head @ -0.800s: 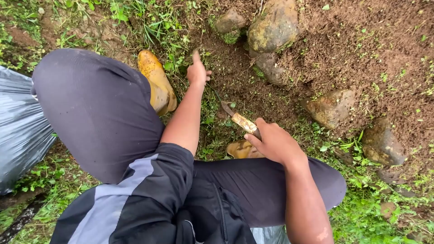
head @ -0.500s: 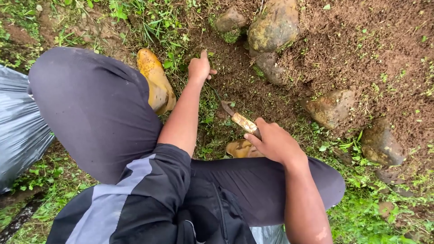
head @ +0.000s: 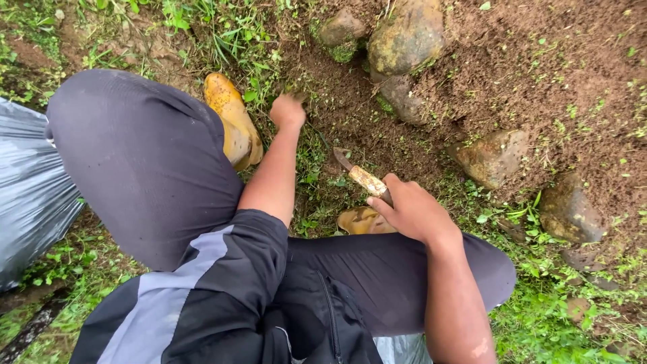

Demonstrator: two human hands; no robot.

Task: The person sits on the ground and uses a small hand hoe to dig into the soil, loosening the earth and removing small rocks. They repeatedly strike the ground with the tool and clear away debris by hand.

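Crouching over bare brown soil (head: 377, 128), the person's left hand (head: 288, 110) has curled from open fingers into a fist gripping small weeds at twelve o'clock, while the right hand (head: 412, 212) clasps a mud-caked yellow-handled knife (head: 362, 176) at three o'clock.

Outdoor ground seen from above in soft, even daylight with no hard shadows. Bare reddish-brown soil (head: 552, 74) fills the upper right of the frame, dotted with tiny green sprouts, and a loose row of mossy, dirt-stained stones (head: 404, 40) runs from the upper middle down toward the right edge. Grass and low weeds (head: 222, 34) grow along the top left and again across the lower right corner (head: 552, 323), while a crinkled grey plastic sheet (head: 30, 195) lies at the left edge over damp, weedy ground.
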